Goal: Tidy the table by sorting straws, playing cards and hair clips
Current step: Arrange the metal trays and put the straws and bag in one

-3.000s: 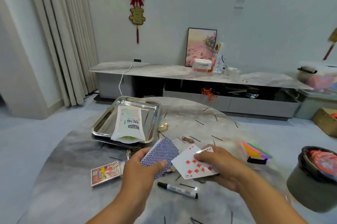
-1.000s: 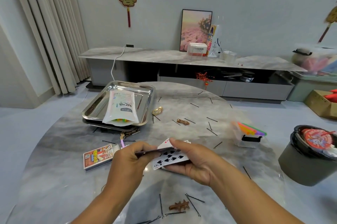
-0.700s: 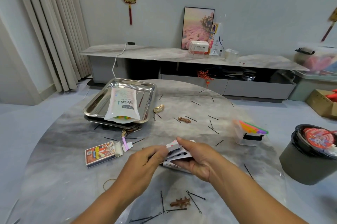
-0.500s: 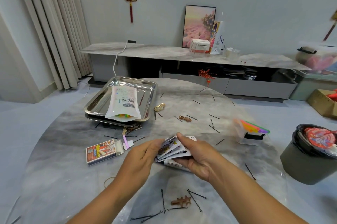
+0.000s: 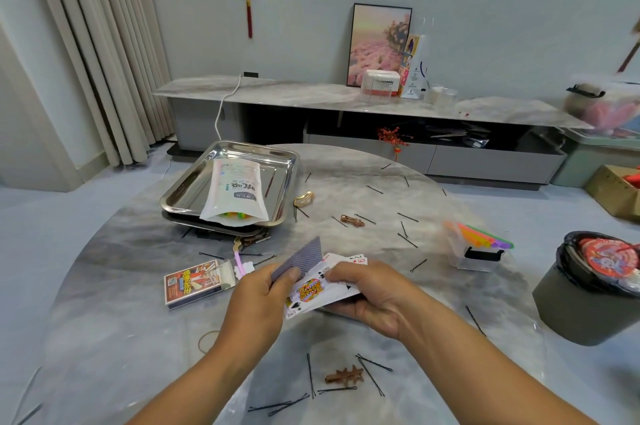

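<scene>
Head view: left hand (image 5: 258, 300) fingers pinching one blue-backed card (image 5: 300, 260), right hand (image 5: 372, 295) fingers clamped on loose fanned face-up playing cards (image 5: 313, 289) above grey marble tabletop (image 5: 121, 286). Likely slipping, scattering among black hairpins (image 5: 369, 371) below.

Single head-worn wide-angle view, looking forward and down from close above both hands (image 5: 363, 289) over the round marble table (image 5: 121, 251), taking in the far wall and low sideboard (image 5: 311, 95) beyond.
</scene>
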Demonstrator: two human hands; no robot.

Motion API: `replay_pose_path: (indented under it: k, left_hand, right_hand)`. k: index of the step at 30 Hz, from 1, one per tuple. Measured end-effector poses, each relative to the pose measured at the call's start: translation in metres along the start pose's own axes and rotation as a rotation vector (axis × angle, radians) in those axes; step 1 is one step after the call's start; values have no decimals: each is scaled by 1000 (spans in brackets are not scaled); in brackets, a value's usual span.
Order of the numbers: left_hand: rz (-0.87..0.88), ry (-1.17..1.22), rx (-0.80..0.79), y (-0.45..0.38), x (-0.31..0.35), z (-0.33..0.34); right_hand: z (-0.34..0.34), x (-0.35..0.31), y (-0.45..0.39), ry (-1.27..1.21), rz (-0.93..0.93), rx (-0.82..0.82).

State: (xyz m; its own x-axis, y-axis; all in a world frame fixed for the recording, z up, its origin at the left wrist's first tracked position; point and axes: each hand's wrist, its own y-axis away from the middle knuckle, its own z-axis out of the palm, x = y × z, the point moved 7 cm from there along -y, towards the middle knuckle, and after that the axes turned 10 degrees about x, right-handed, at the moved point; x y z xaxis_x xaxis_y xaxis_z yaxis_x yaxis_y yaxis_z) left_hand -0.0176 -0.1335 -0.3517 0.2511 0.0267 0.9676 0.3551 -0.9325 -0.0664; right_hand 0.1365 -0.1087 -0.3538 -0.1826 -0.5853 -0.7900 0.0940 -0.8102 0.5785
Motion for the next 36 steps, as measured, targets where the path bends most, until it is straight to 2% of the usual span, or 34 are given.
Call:
replay_pose_path:
  k: [4, 8, 12, 17, 24, 26, 28, 30, 36]
  left_hand:
    - [-154, 209, 145, -5, -4, -13]
    - [-119, 288, 183, -9, 1, -23]
    - [-74, 272, 121, -1, 12, -16]
    - [31, 171, 85, 0, 17, -12]
    - [141, 65, -90, 4, 21, -3]
    - [29, 182, -3, 3, 19, -7]
    - [-197, 337, 139, -2, 6, -14]
    - [-334, 351, 234, -8, -8, -23]
    - [-390, 272, 201, -6, -16, -22]
  right_hand:
    - [-8, -2, -3, 35, -3, 79]
    - [-15, -7, -7, -5, 12, 138]
    - [-11, -3, -3, 0, 58, 109]
    - [1, 0, 7, -140, 147, -16]
    - [-10, -6, 1, -46, 6, 46]
    - [-19, -14, -1, 13, -68, 120]
    - [-26, -23, -4, 47, -148, 165]
    - [-27, -30, -6, 70, -228, 149]
    - [-24, -30, -10, 117, -320, 139]
